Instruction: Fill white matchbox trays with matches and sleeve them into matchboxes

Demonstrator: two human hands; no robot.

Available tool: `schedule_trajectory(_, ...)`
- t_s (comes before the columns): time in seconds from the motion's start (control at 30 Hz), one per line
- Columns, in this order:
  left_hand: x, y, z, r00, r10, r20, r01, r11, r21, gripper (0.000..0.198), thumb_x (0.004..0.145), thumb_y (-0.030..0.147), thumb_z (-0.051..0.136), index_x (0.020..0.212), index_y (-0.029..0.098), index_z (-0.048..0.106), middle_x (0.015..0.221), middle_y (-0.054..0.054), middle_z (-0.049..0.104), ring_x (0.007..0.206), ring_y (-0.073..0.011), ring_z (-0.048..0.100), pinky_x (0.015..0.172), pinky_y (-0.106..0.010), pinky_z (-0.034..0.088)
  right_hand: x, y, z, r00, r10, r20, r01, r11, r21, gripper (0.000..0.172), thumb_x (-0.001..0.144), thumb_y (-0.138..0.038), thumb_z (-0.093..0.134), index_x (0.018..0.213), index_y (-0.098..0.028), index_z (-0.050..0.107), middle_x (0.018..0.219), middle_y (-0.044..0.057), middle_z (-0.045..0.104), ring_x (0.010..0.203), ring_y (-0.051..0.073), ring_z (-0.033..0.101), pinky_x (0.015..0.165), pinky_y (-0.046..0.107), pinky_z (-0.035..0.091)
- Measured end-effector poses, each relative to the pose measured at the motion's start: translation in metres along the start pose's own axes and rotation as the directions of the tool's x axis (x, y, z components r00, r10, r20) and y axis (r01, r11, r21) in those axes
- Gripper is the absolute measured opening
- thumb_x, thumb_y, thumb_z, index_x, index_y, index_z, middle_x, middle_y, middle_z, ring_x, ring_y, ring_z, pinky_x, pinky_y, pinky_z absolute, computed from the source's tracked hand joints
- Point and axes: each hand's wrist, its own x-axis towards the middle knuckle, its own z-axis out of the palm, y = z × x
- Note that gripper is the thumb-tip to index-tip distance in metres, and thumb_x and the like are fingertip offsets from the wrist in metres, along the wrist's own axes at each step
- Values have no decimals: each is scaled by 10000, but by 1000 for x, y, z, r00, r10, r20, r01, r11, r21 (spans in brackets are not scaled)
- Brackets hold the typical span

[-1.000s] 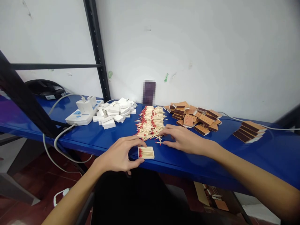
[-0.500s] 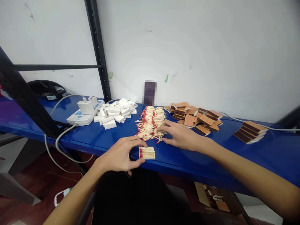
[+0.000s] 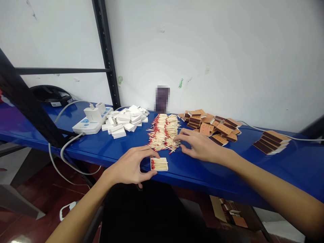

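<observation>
- The left hand point(image 3: 131, 165) has its grip closed on a small white matchbox tray point(image 3: 159, 164) – thumb on the near side, fingers on the far side.
- The tray sits flat on the blue bench point(image 3: 113, 148), just in front of the pile of matches point(image 3: 164, 131), close to the bench's near edge. It is filled with matches, red heads toward the left hand.
- The right hand point(image 3: 199, 145) lies palm down at the right edge of the pile. Its grip is open, with fingers loosely spread and the fingertips touching the outermost matches.
- The pile of matches lies mid-bench, its sticks roughly parallel and a few loose at its near edge.
- Left of the pile is a heap of empty white trays point(image 3: 125, 122), and further left a white power strip point(image 3: 88, 123) with a charger plugged in.
- Right of the pile is a heap of brown matchbox sleeves point(image 3: 210, 125) – well beyond it, a neat stack of brown boxes point(image 3: 272, 141).
</observation>
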Motion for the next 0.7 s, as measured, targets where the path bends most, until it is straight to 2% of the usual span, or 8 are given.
schedule_trajectory(0.17, 0, 1, 0, 1000, 11, -14, -11, 1000, 7, 333, 815, 355, 662, 1126, 238, 637, 1161, -28, 696, 1196, -257, 579, 1074, -378, 414, 4, 5, 4, 998, -67, 5, 67, 997, -41, 271, 899, -178, 521, 1123, -219, 668, 1046, 101, 591, 827, 206, 578, 727, 320, 415)
schedule_trajectory(0.43, 0, 0, 0, 1000, 18, -14, -18, 1000, 15, 330, 820, 356, 661, 1130, 248, 629, 1170, -15, 696, 1229, -256, 563, 1079, -379, 414, 12, 10, 12, 986, -168, -22, 162, 975, -153, 251, 972, -222, 445, 1016, -197, 691, 977, 99, 600, 807, 198, 544, 722, 327, 388)
schedule_trajectory(0.7, 0, 0, 0, 1000, 24, -17, -24, 1000, -3, 317, 820, 346, 653, 1117, 238, 637, 1140, -28, 703, 1173, -252, 594, 1076, -386, 417, 9, 5, 9, 979, -186, -89, 176, 979, -107, 236, 968, -217, 435, 948, -191, 669, 1013, 109, 604, 859, 210, 541, 769, 347, 402)
